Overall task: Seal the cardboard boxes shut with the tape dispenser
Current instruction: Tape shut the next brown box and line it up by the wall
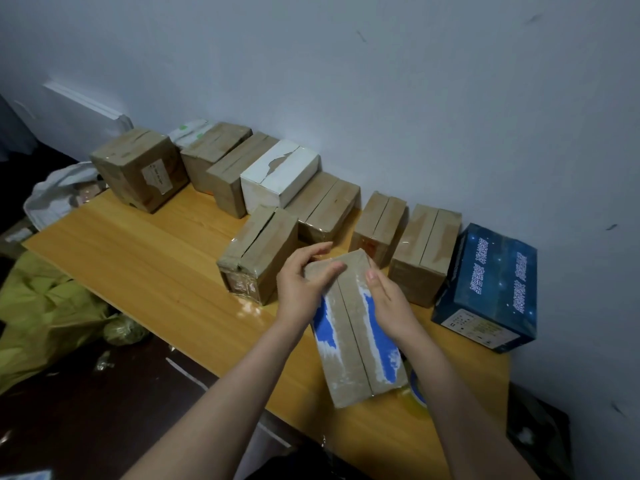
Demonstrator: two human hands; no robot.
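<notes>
A brown cardboard box [349, 327], patched with torn blue and white, sits in the lower centre of the frame. It is tilted up off the wooden worktop [138, 258], with its closed flaps facing the camera. The seam between the flaps runs from top to bottom.

The left hand [304, 282] grips the box's upper left corner, fingers curled over the far edge and thumb lying across the top. The right hand [388, 303] clasps the right edge with its thumb on the top face, and its fingers go down the side out of sight. This hold likely keeps the flaps together and steady, perhaps to smooth a glossy film at the far end.

A roll of tape [417, 388] lies just below and right of the box and is mostly hidden behind it, so neither hand touches it.

Further up the frame, a row of brown boxes [426, 251] lines the pale wall [381, 81], several of them shiny with tape. A white box [280, 174] sits among them, and a dark blue carton [491, 289] closes the row at the right. A yellow bag [41, 306] slumps at the lower left, off the worktop.
</notes>
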